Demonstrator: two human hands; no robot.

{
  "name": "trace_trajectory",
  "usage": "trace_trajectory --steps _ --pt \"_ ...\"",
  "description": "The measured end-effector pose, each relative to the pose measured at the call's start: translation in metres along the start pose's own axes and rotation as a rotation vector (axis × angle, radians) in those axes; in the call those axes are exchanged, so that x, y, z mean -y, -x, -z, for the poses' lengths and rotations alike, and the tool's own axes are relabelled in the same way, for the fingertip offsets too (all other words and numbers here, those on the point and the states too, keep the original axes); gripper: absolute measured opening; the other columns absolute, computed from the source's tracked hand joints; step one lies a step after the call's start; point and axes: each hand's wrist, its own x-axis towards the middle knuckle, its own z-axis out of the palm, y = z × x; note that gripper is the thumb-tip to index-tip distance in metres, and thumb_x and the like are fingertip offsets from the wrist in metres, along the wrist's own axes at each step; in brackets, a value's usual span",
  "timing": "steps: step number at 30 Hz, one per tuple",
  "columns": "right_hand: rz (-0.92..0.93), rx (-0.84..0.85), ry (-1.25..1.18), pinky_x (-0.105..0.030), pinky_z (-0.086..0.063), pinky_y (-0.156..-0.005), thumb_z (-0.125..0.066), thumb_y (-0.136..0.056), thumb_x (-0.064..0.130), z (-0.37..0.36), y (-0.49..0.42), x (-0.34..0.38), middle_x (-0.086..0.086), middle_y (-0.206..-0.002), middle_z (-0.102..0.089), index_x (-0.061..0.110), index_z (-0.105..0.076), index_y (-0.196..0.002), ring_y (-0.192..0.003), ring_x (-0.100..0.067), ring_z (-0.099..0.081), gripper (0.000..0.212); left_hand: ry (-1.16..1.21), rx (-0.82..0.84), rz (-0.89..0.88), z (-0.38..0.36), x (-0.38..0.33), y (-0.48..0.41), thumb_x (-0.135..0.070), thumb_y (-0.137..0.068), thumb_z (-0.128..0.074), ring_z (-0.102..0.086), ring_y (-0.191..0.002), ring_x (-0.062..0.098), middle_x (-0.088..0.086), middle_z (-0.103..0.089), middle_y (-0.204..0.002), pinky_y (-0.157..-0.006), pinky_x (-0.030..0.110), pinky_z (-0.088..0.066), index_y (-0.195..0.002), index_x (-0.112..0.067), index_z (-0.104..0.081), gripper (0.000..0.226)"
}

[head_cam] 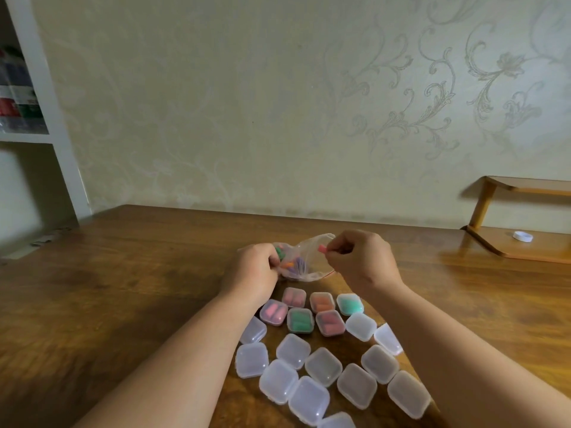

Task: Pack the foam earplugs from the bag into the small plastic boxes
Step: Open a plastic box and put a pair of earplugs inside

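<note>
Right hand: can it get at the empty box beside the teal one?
Likely yes: the right hand, pinching a pink earplug, sits just beyond the empty box, and nothing lies over it.

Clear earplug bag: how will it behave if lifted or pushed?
Probably floppy: the bag looks thin and crumpled where the left hand grips it, so it should sag rather than hold shape. Likely light, holding only a few foam earplugs. Pushed, it would more likely buckle than slide cleanly.
</note>
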Motion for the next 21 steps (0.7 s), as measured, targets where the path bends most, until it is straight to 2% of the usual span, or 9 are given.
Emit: trace_trajectory --steps 3,6,9,10,12,14,15,18,21 --pt "-0.035 -0.013 -0.031 -0.01 -0.038 -0.049 -0.073 -0.085 0.023 0.015 0.008 -0.006 0.008 -0.073 -0.067 0.027 -0.066 -0.078 -0.066 -0.006 -0.062 0.011 -0.016 -0.014 -0.035 0.001 -0.001 0.003 -0.021 -0.091 -0.069 -0.057 -0.104 0.012 -0.005 -0.062 -0.119 -0.089 0.032 -0.054 -0.116 -0.031 -0.064 0.028" --pt "-0.036 -0.015 -0.016 -0.007 -0.036 -0.044 -0.074 -0.085 0.029 0.026 0.02 -0.005 0.009 -0.069 -0.067 0.027 -0.065 -0.079 -0.059 -0.003 -0.059 0.011 -0.114 -0.147 -0.191 0.006 -0.004 0.007 -0.019 -0.089 -0.067 -0.049 -0.116 0.014 -0.009 -0.057 -0.124 -0.094 0.029 -0.046 -0.124 -0.029 -0.061 0.037" --pt "-0.01 -0.031 -0.018 -0.009 -0.038 -0.047 -0.074 -0.083 0.034 0.034 0.031 -0.001 0.007 -0.067 -0.066 0.025 -0.063 -0.079 -0.056 -0.003 -0.058 0.016 0.101 -0.214 -0.281 0.01 -0.015 0.014 -0.015 -0.092 -0.064 -0.056 -0.108 0.01 -0.011 -0.06 -0.116 -0.086 0.023 -0.049 -0.115 -0.027 -0.066 0.026" --pt "0.006 -0.034 -0.024 -0.01 -0.039 -0.046 -0.075 -0.082 0.034 0.035 0.034 0.0 0.007 -0.066 -0.066 0.024 -0.062 -0.079 -0.055 -0.002 -0.058 0.016 0.21 -0.18 -0.296 0.01 -0.02 0.017 -0.015 -0.093 -0.064 -0.059 -0.1 0.007 -0.013 -0.062 -0.11 -0.08 0.02 -0.05 -0.11 -0.029 -0.068 0.022" --pt "0.029 -0.038 -0.067 -0.011 -0.041 -0.046 -0.076 -0.081 0.029 0.036 0.04 0.003 0.005 -0.066 -0.066 0.023 -0.062 -0.076 -0.054 -0.003 -0.056 0.017 0.425 -0.013 -0.315 0.012 -0.026 0.025 -0.019 -0.095 -0.065 -0.064 -0.093 0.004 -0.017 -0.068 -0.101 -0.074 0.018 -0.053 -0.101 -0.037 -0.069 0.02" --pt "0.049 -0.038 -0.112 -0.013 -0.045 -0.05 -0.078 -0.08 0.024 0.035 0.047 0.002 0.004 -0.067 -0.067 0.023 -0.062 -0.074 -0.056 -0.005 -0.058 0.017 0.581 0.168 -0.293 0.014 -0.032 0.032 -0.025 -0.093 -0.068 -0.068 -0.094 0.007 -0.015 -0.072 -0.1 -0.076 0.025 -0.059 -0.098 -0.043 -0.07 0.019" --pt "0.058 -0.026 -0.119 -0.014 -0.048 -0.053 -0.078 -0.08 0.022 0.034 0.05 0.002 0.004 -0.068 -0.067 0.023 -0.062 -0.075 -0.058 -0.005 -0.06 0.017 0.585 0.21 -0.277 0.014 -0.033 0.034 -0.027 -0.092 -0.069 -0.068 -0.096 0.007 -0.015 -0.072 -0.1 -0.078 0.03 -0.06 -0.097 -0.044 -0.071 0.018" --pt "0.069 0.021 -0.142 -0.017 -0.053 -0.06 -0.076 -0.081 0.019 0.028 0.056 -0.001 0.007 -0.073 -0.068 0.024 -0.064 -0.08 -0.066 -0.004 -0.064 0.014 0.524 0.188 -0.225 0.011 -0.035 0.036 -0.025 -0.089 -0.073 -0.069 -0.091 0.008 -0.013 -0.073 -0.091 -0.081 0.038 -0.062 -0.089 -0.037 -0.071 0.012" --pt "0.006 -0.017 -0.13 -0.011 -0.049 -0.056 -0.074 -0.084 0.021 0.024 0.054 -0.005 0.012 -0.076 -0.068 0.028 -0.065 -0.089 -0.069 0.003 -0.063 0.013 0.617 0.181 -0.17 0.011 -0.035 0.034 -0.018 -0.084 -0.078 -0.071 -0.088 0.018 -0.005 -0.075 -0.086 -0.08 0.049 -0.062 -0.081 -0.026 -0.069 0.012"
